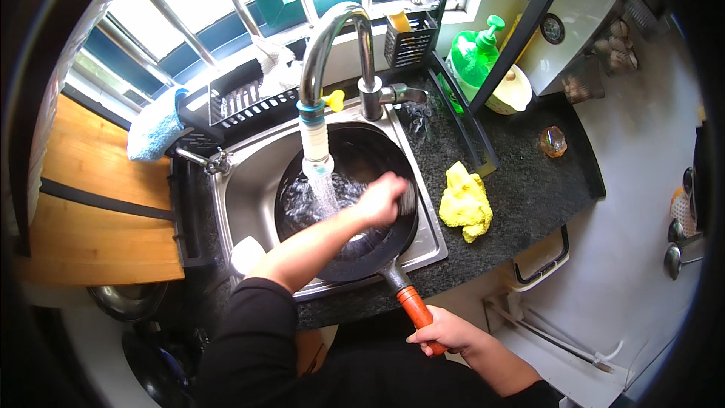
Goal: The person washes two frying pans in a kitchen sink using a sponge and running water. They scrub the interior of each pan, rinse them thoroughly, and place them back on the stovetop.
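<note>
A dark metal wok (345, 269) rests across the stainless steel sink (243, 187), with water from the faucet (323, 56) running into it. My left hand (388, 198) is inside the wok near its right wall, blurred by motion. It grips a greyish scrubber (406, 199), whose exact kind is not clear. My right hand (444, 330) is closed around the orange-red wooden handle (415, 307) of the wok, below the counter's front edge. On the counter, right of the sink, lies a crumpled yellow cloth (465, 202).
A black rack frame (473, 130) stands right of the faucet, near a green pump bottle (474, 56) and a pale bowl (511, 90). Wooden boards (107, 192) stand at the left, beside a hanging blue cloth (156, 127). A white object (247, 255) sits at the sink's front left.
</note>
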The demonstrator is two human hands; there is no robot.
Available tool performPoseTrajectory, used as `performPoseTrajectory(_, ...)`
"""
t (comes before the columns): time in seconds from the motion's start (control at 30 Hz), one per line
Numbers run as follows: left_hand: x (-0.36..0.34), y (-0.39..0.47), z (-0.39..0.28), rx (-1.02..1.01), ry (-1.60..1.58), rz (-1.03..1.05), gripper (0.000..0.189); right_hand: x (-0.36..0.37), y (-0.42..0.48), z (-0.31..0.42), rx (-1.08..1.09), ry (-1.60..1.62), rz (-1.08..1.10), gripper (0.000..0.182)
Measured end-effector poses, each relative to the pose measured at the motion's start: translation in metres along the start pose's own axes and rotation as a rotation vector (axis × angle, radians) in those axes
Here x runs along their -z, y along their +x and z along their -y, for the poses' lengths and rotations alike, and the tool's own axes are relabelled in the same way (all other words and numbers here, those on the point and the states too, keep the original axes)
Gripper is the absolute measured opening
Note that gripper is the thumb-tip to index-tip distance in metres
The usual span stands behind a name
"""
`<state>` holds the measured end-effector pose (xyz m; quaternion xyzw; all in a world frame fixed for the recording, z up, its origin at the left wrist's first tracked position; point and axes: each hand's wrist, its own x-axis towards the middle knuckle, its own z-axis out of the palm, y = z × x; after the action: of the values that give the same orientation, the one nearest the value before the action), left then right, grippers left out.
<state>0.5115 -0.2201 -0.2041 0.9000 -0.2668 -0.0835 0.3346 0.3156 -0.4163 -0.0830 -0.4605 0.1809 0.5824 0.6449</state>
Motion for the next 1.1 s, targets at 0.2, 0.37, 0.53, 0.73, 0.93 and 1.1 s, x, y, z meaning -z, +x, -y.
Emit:
performPoseTrajectory(0.2,0.041,-0.122,0.023,0.108,0.039,0.581,0.039,0.004,0.001,0.000,-0.003,0.034,0.025,0.042)
performPoseTrajectory(0.37,0.051,-0.120,0.092,0.449,0.562,0.412,0.032,0.002,-0.002,0.001,0.004,0.039,0.017,0.037)
performPoseTrajectory(0.53,0.031,-0.036,0.129,0.439,0.384,-0.153,0.038,0.002,-0.003,0.000,0.002,0.019,0.011,0.037)
performPoseTrajectory(0.73,-0.008,0.036,0.062,0.057,0.053,-0.427,0.035,-0.001,0.004,0.000,0.001,0.031,0.018,0.038)
performPoseTrajectory(0.93,-0.003,-0.012,-0.005,-0.103,-0.132,-0.001,0.029,-0.013,0.004,0.003,0.008,0.021,-0.015,0.039)
performPoseTrajectory(1.1,0.001,0.048,0.081,0.650,0.162,-0.571,0.020,-0.012,0.005,-0.001,0.015,0.008,-0.031,0.038)
